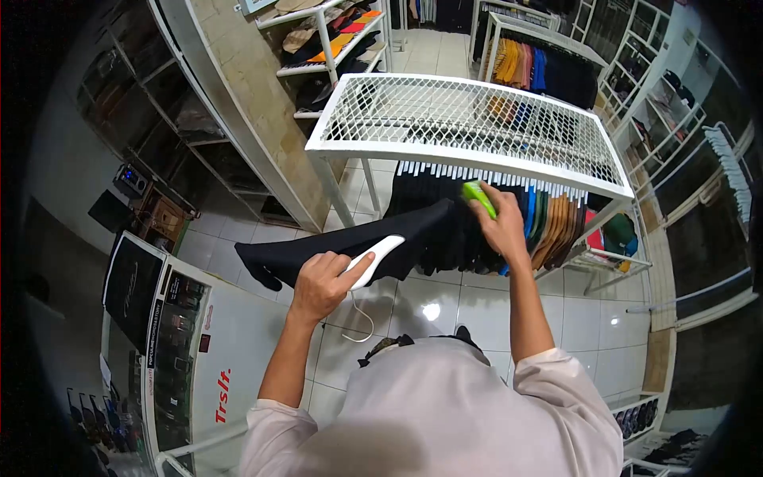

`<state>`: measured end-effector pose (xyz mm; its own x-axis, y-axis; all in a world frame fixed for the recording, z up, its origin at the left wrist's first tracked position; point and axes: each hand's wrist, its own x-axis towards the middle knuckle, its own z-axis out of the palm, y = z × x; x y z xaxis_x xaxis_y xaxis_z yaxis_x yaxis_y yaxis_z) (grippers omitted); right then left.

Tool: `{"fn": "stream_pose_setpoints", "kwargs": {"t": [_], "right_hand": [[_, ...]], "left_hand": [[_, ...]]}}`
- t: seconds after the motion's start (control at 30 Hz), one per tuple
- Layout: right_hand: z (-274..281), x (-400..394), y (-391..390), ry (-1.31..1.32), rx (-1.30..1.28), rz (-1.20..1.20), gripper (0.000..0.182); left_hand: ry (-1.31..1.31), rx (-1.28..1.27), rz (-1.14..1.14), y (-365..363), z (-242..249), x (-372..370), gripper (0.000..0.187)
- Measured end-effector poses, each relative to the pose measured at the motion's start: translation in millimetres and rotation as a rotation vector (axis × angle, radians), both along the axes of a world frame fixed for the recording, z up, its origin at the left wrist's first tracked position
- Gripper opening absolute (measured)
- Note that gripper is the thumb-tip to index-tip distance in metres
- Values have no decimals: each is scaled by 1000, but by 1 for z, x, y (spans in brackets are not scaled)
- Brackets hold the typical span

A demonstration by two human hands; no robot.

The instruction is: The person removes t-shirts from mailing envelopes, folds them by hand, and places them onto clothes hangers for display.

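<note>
My left hand [322,285] is closed round a white clothes hanger [380,253], its hook pointing down toward the floor. From the hanger a black garment [334,242] stretches out sideways, away from my body. My right hand [501,219] grips a bright green handheld tool [478,199] with a rounded end, close to the garment's right end. I cannot tell what kind of tool it is. Just behind, several dark and coloured garments [548,222] hang on white hangers under a white rack.
The rack's white mesh top [469,119] spans the space ahead of me. On the left stands a white counter [246,318] with red lettering. Shelves of folded clothes [338,40] are behind, and glossy white tiles [429,310] cover the floor.
</note>
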<state>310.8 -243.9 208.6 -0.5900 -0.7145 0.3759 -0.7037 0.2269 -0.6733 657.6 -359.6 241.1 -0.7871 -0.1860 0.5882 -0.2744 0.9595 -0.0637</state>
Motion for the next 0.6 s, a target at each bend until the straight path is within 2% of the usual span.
{"fn": "stream_pose_setpoints", "kwargs": {"t": [0.07, 0.13, 0.17, 0.2, 0.27, 0.33, 0.4, 0.47, 0.5, 0.53, 0.6], "right_hand": [[30, 38, 2, 31, -119, 210, 46], [50, 68, 3, -45, -31, 398, 47], [53, 72, 3, -17, 93, 417, 46], [45, 63, 0, -20, 86, 405, 46], [10, 23, -9, 70, 47, 154, 47], [-16, -15, -5, 92, 280, -80, 47], [-26, -20, 2, 113, 240, -74, 53], [-6, 14, 9, 38, -131, 36, 61], [6, 35, 10, 53, -202, 117, 69], [9, 55, 9, 62, -325, 217, 71], [9, 82, 8, 80, -298, 356, 71]], "left_hand": [[-17, -12, -30, -2, 1, -7, 47], [-38, -37, -77, -1, 3, -14, 49], [-27, -38, -95, -1, 4, -17, 49], [-15, -39, -110, -2, 5, -18, 49], [-13, -37, -100, -2, 5, -15, 50], [16, 21, -73, -2, 4, -10, 50], [27, 48, -37, -6, 5, -7, 53], [24, 162, -17, -5, 11, -5, 60], [38, 230, -25, -7, 13, -6, 65], [118, 299, -41, -7, 16, -11, 56], [233, 455, -19, -5, 20, -19, 37]]}}
